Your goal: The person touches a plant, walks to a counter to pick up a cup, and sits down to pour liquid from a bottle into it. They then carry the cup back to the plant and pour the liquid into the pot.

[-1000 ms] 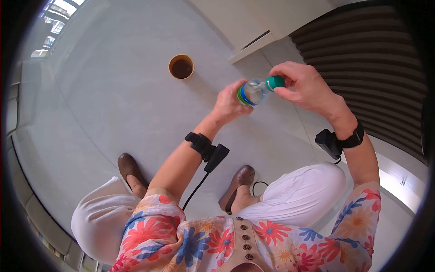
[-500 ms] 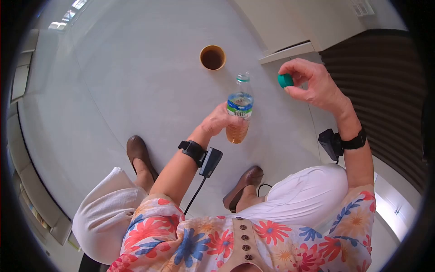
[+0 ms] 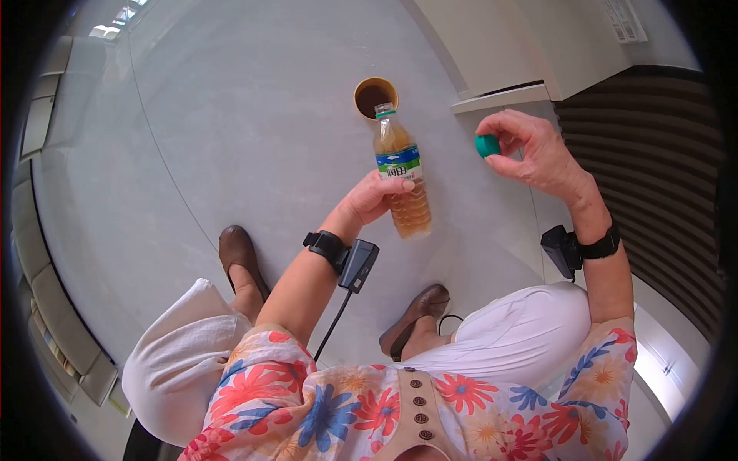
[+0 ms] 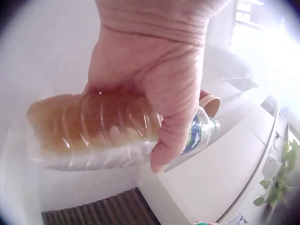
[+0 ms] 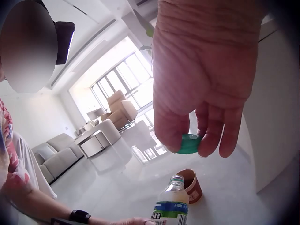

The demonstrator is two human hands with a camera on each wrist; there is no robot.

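Note:
My left hand (image 3: pixel 367 198) grips a clear plastic bottle (image 3: pixel 399 157) around its middle, below the blue, green and white label. Light brown liquid shows inside. The bottle leans over with its uncapped mouth overlapping the near rim of a paper cup (image 3: pixel 358 97) in the head view. Dark brown liquid (image 3: pixel 371 98) is in this cup, which stands on the floor. To the right, my right hand (image 3: pixel 542 157) pinches a green bottle cap (image 3: pixel 487 145) between thumb and fingers. In the right wrist view the cap (image 5: pixel 189 144) appears above the bottle neck (image 5: pixel 176 181).
Pale glossy floor (image 3: pixel 254 115) spreads around the cup. A cream cabinet (image 3: pixel 492 46) stands beyond the right hand, beside a dark ribbed mat (image 3: pixel 638 169). My brown shoes (image 3: pixel 415 315) are below the arms. A sofa (image 5: pixel 56 154) and an armchair (image 5: pixel 122 110) show farther off.
The green cap came off the bottle and moved right in the right hand. The left hand drew the bottle away from it, then tipped its mouth toward the cup; the liquid ran up toward the neck.

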